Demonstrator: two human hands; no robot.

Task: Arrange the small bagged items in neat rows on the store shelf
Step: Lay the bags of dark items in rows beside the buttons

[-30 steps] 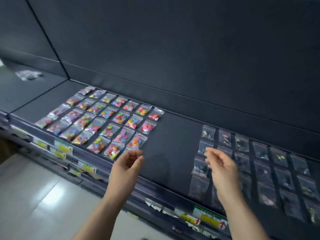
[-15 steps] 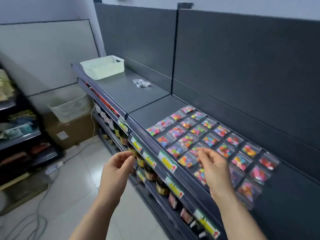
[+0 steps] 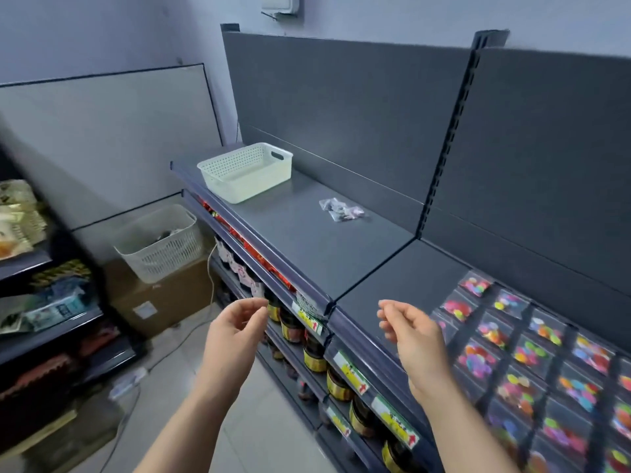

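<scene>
Left hand: the left hand (image 3: 235, 327) is raised in front of the shelf's front edge, fingers loosely curled, holding nothing.
Right hand: the right hand (image 3: 413, 339) hangs over the front lip of the shelf, fingers relaxed and bent, empty; it is just beside the nearest bags, and whether it touches them cannot be told.
Shelf: a dark grey metal store shelf (image 3: 307, 247) runs from far left to near right, in two sections.
Arranged bags: small clear plastic bags of bright coloured discs (image 3: 526, 353) lie flat in neat rows on the right section.
Loose bags: a small heap of clear bagged items (image 3: 341, 209) sits on the left section, well apart from the rows.
Basket: a white perforated plastic basket (image 3: 246, 170) stands at the far end of the left section.
Below: dark jars with gold labels (image 3: 314, 353) line the lower shelf, behind yellow-and-green price tags (image 3: 351, 368).
</scene>
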